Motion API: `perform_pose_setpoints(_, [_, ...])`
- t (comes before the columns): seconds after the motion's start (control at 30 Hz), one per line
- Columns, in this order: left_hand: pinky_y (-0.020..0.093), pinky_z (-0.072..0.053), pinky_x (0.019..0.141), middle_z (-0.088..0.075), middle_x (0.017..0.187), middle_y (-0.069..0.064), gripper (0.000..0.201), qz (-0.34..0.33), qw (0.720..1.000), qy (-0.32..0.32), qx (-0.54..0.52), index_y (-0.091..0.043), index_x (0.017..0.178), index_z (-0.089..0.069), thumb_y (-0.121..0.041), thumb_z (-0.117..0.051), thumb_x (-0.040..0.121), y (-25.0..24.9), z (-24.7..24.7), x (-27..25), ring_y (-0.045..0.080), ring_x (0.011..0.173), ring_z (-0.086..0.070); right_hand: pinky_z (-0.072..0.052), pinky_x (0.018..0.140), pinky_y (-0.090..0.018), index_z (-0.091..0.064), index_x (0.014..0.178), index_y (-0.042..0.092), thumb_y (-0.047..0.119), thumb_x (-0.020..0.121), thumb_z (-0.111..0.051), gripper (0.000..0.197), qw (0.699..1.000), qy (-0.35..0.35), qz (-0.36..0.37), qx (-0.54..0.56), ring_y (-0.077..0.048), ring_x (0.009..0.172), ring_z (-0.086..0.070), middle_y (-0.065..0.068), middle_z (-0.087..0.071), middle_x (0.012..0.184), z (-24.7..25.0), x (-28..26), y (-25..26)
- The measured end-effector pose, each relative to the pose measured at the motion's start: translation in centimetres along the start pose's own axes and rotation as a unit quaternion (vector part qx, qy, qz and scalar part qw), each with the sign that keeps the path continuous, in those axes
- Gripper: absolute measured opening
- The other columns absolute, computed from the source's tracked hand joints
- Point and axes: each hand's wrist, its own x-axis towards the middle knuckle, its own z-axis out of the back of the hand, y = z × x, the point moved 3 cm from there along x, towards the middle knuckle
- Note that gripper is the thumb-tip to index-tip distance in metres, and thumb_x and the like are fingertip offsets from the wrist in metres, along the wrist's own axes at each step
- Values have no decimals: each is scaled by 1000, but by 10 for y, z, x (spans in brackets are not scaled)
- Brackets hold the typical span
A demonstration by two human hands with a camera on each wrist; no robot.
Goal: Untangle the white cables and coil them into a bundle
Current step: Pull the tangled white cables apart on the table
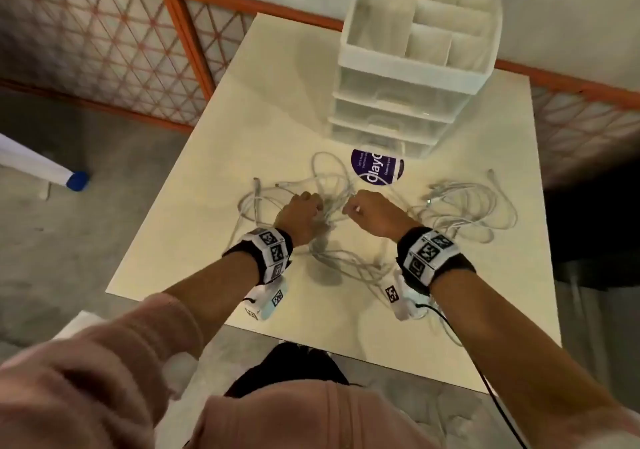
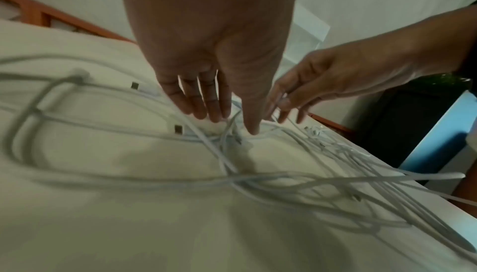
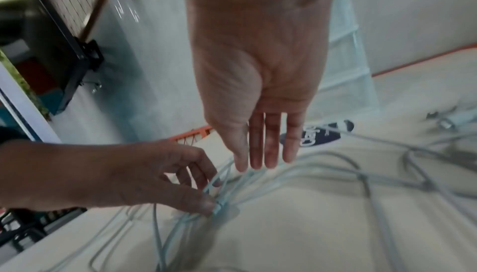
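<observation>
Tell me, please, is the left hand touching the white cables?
Touching. The right wrist view shows the left hand with thumb and fingers closed on a few strands of the white cables where they cross above the table.

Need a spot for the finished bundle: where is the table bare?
Bare: the far left corner of the table, left of the drawer box, and its near edge. Crowded: the middle, with cables around both hands, and the right side.
</observation>
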Motion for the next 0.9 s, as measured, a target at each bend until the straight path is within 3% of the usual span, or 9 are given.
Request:
perform_pose_setpoints(0.1, [42,-43,79,-59,109,18,29,31,998,-14,46,-4,106,-51,-28,-56,89,5,-5,4,36,103,-52,-42,95,-36,-62,120,13,3,91,-49,33,1000,-4,8,-3,-28,116,-52,-12,-53,122,-11,17,3])
perform_pose_setpoints(0.2, [39,-42,71,-63,98,18,18,49,998,-38,-17,-6,96,-53,-23,-54,90,15,-5,5,35,91,-57,-45,93,-39,-62,120,18,-5,86,-49,43,999,-16,22,-34,-24,116,-48,-9,-50,119,-18,28,8])
perform_pose_setpoints(0.3, [37,-43,68,-64,90,15,12,63,994,-59,-71,-7,93,-53,-18,-55,89,26,0,2,33,81,-58,-45,85,-37,-67,107,18,2,86,-56,28,992,-56,34,-104,-25,110,-48,-8,-51,112,-20,32,8])
perform_pose_setpoints(0.4, [37,-44,68,-63,89,21,13,67,988,-73,-116,-2,100,-53,-6,-53,88,34,6,3,31,77,-57,-34,88,-34,-70,93,17,14,85,-63,10,987,-61,32,-143,-25,110,-46,-5,-54,111,-13,37,3])
perform_pose_setpoints(0.5, [32,-44,71,-54,102,14,39,40,985,-80,-145,-5,118,-45,-2,-60,83,34,14,3,27,86,-54,-22,88,-35,-69,89,16,16,84,-66,6,995,-103,3,2,-20,104,-53,1,-66,101,14,32,-4])
perform_pose_setpoints(0.6, [19,-45,77,-46,111,2,62,-62,974,-112,-185,-16,131,-43,-23,-75,78,7,26,2,12,90,-50,-30,94,-38,-69,83,20,18,80,-71,5,985,-95,33,140,-4,83,-60,14,-66,76,47,21,5])
perform_pose_setpoints(0.67, [13,-46,70,-53,103,-1,47,-117,955,-139,-233,-19,126,-49,-28,-69,84,-19,39,1,9,79,-55,-41,86,-32,-70,83,14,13,78,-73,6,976,-87,64,190,-8,76,-58,7,-64,75,65,13,18])
perform_pose_setpoints(0.77, [15,-44,64,-60,77,-2,14,-153,924,-199,-288,-6,97,-57,-18,-58,92,-48,61,0,5,67,-55,-46,73,-27,-68,86,7,9,79,-72,8,968,-88,74,224,-17,74,-59,-7,-64,80,83,4,32])
perform_pose_setpoints(0.9, [11,-42,64,-59,73,-11,9,-139,902,-278,-301,-4,86,-61,-12,-60,91,-50,84,3,-3,63,-54,-47,57,-19,-62,84,4,13,85,-68,10,964,-84,49,249,-17,61,-56,-9,-60,71,85,-6,20])
